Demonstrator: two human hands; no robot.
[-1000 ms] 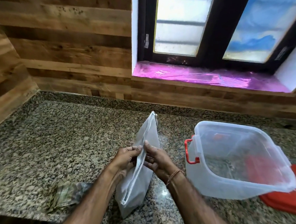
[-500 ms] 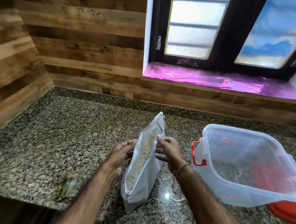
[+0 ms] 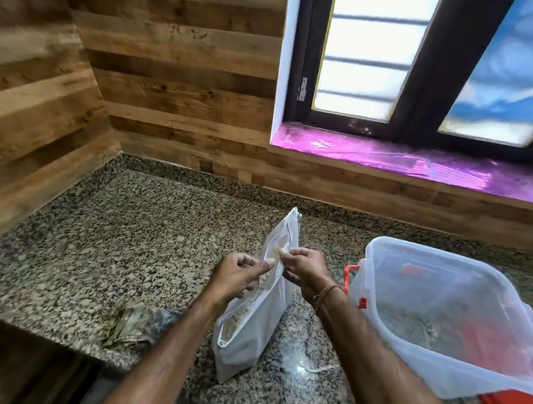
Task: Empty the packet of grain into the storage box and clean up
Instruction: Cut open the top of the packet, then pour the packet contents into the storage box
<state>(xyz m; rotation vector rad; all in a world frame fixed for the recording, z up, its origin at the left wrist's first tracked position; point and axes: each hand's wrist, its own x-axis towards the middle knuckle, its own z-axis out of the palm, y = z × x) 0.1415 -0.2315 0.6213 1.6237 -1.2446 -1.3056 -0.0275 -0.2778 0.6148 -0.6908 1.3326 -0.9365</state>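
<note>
A white zip packet of grain [image 3: 256, 329] stands on the granite counter [image 3: 131, 239], its mouth partly open with pale grain showing inside. My left hand [image 3: 236, 277] pinches the left lip of the mouth. My right hand [image 3: 306, 269] pinches the right lip, just across from it. To the right stands the clear plastic storage box [image 3: 444, 313] with a red latch [image 3: 351, 277], lid off and its floor seen through the walls.
The box's red lid [image 3: 522, 398] lies under its near right corner. A crumpled patterned cloth [image 3: 136, 326] sits near the counter's front edge on the left. Wood-panelled walls close the back and left, with a pink-lined window sill [image 3: 411, 160] behind.
The packet's mouth was pulled open from shut, showing the grain. Both hands have shifted up along the lips toward the far end, and the mouth there is narrower than half a second ago.
</note>
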